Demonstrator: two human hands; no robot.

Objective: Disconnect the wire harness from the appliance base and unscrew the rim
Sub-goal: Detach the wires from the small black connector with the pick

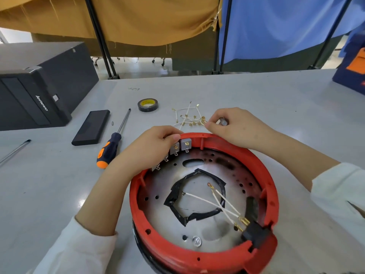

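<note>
I am steadying the appliance base [197,194] on the near middle of the table [256,99] with my left hand [156,147], its fingers curled over the far-left part of the red rim [264,167], right beside the row of small grey switch blocks [180,146]. My right hand [235,127] is pinching the loose wire harness [187,117], a bundle of thin white leads with little brass terminals, which is lying on the table just beyond the far edge of the rim. Something small and grey is showing between those fingers; I cannot tell what it is.

The harness looks light and floppy, so I judge it is best taken by the terminals, not the fibre-sleeved leads, which could fray or kink. Three more white wires [223,204] are still running across the metal plate to a black connector block [254,232] at the near right; the spade ends there probably want a straight pull.

The rim looks like stiff moulded plastic, smooth and dotted with screw holes; the plate inside is dull, scorched steel with a ring of black tape [177,196]. The base seems heavy enough to sit still. The orange-and-black screwdriver [110,147] is lying to the left, near my left wrist.
</note>
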